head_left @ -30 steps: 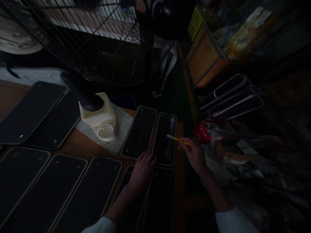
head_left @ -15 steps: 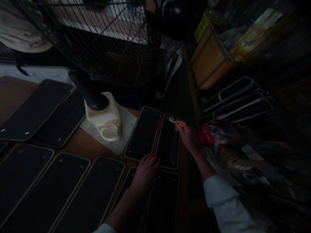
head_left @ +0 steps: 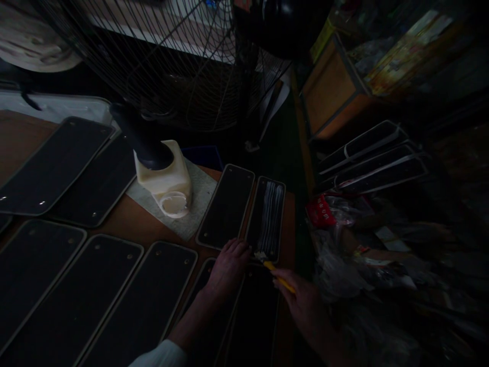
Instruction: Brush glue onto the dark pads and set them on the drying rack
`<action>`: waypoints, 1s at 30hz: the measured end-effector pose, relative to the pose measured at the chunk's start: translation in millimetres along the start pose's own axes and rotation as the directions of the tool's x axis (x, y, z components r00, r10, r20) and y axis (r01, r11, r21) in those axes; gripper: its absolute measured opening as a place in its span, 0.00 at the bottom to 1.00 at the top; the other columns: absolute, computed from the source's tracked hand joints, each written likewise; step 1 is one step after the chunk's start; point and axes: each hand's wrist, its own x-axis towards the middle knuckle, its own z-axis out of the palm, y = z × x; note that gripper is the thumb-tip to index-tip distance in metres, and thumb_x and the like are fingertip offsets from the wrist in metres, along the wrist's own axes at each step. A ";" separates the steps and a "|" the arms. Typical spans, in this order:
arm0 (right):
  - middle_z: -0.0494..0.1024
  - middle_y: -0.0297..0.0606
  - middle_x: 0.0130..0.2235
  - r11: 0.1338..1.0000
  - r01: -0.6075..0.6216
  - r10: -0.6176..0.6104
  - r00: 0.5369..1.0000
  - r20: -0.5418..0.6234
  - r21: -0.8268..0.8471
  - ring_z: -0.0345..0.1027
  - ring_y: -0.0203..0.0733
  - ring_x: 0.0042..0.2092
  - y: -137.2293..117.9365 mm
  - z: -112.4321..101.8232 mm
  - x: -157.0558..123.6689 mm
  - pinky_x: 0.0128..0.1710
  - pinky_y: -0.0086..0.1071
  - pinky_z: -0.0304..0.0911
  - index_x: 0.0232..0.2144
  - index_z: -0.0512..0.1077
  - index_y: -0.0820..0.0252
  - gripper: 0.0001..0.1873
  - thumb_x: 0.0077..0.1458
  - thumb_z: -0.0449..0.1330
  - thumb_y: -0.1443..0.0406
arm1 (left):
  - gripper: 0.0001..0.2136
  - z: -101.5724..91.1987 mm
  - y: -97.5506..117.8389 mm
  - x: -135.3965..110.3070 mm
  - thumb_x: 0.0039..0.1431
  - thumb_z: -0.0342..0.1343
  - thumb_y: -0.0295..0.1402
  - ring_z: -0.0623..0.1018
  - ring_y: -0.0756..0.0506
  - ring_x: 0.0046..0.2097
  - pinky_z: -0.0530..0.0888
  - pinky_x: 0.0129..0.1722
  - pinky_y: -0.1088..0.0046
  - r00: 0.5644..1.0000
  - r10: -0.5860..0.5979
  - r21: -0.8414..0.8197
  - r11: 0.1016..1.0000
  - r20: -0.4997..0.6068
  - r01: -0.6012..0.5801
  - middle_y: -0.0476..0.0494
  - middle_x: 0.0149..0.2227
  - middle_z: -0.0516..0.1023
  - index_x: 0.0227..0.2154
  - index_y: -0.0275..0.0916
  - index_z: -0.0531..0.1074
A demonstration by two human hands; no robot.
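My right hand (head_left: 301,300) grips a paintbrush (head_left: 280,277) with a yellow handle. Its whitish bristles touch the near end of a dark rectangular panel (head_left: 254,224), which bears long streaks of a pale, wet-looking coating. My left hand (head_left: 229,262) lies palm down, fingers resting at the lower corner of the neighbouring dark panel (head_left: 227,206), which has no streaks. Left of these panels, a cut-open cream plastic jug (head_left: 166,176) sits on a grey sheet (head_left: 198,206), with a thick black shaft (head_left: 143,142) sticking up from it.
More dark panels (head_left: 137,300) with pale rims and corner holes cover the brown table (head_left: 124,219). A large fan (head_left: 191,66) stands behind. Right of the table are bundled panels (head_left: 376,158), plastic bags (head_left: 340,265) and an orange-brown box (head_left: 332,89).
My right hand has drawn the brush from the panel's far end to its near end, leaving wider pale streaks. My left hand stays nearly in place.
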 end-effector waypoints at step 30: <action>0.82 0.33 0.42 0.999 0.033 -0.032 0.997 0.064 -0.007 0.78 0.41 0.41 -17.5 2.3 29.6 0.40 0.34 0.75 0.46 0.71 0.48 0.10 0.63 0.54 0.60 | 0.10 -7.9 -4.0 -10.7 0.62 0.53 0.31 0.67 0.40 0.60 0.67 0.59 0.57 0.997 -0.073 -0.038 0.997 -0.005 0.072 0.44 0.51 0.75 0.46 0.40 0.72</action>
